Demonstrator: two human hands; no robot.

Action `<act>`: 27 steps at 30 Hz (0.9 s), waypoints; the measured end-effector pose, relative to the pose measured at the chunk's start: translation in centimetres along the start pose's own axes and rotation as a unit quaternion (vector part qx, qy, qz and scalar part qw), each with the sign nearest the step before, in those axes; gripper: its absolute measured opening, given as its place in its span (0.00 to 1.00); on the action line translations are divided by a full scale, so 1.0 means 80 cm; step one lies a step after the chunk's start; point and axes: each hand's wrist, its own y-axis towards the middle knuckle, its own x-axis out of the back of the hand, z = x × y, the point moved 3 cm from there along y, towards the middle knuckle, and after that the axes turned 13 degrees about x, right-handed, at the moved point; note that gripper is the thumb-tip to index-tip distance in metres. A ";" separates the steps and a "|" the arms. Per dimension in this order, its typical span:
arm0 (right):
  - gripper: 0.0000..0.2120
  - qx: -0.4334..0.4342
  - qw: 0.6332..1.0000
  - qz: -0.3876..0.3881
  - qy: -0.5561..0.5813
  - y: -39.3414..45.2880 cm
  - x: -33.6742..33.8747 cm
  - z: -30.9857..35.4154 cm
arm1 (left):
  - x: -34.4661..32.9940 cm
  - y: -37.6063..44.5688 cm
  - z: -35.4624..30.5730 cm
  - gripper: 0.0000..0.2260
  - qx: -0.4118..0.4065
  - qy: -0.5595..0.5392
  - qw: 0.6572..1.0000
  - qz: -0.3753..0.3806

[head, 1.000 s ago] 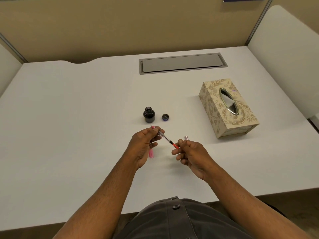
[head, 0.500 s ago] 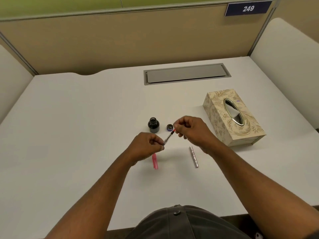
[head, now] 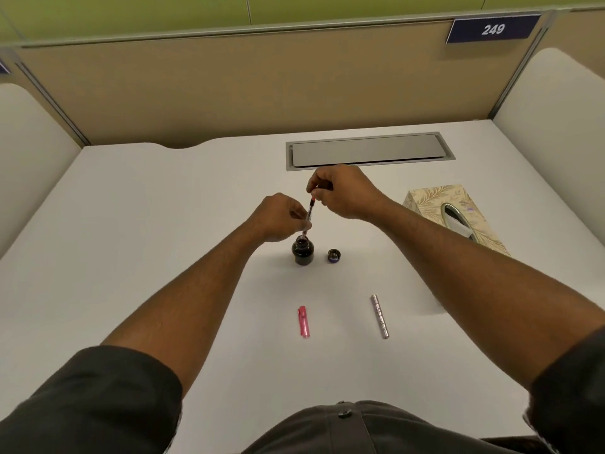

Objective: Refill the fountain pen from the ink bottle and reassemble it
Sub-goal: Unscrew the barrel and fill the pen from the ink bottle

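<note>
On the white desk (head: 163, 224), at frame centre, the small dark glass ink bottle (head: 303, 252) stands open directly below both hands. The slim clear pen section with converter (head: 309, 213) stands nearly upright, its lower end at the bottle mouth. The left hand (head: 278, 217), nearer the bottle, pinches its lower part; the right hand (head: 343, 194) pinches the red top knob.
</note>
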 end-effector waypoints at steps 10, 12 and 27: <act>0.06 0.023 0.998 0.030 -0.045 0.032 -0.013 -0.010 | -0.007 0.018 0.010 0.09 0.019 -0.010 1.000 -0.008; 0.06 0.025 0.998 0.032 -0.044 0.035 -0.015 -0.010 | -0.008 0.019 0.011 0.09 0.021 -0.023 1.000 0.001; 0.06 0.024 0.998 0.031 -0.053 0.035 -0.029 -0.015 | -0.024 0.025 0.022 0.07 0.018 -0.030 0.999 0.017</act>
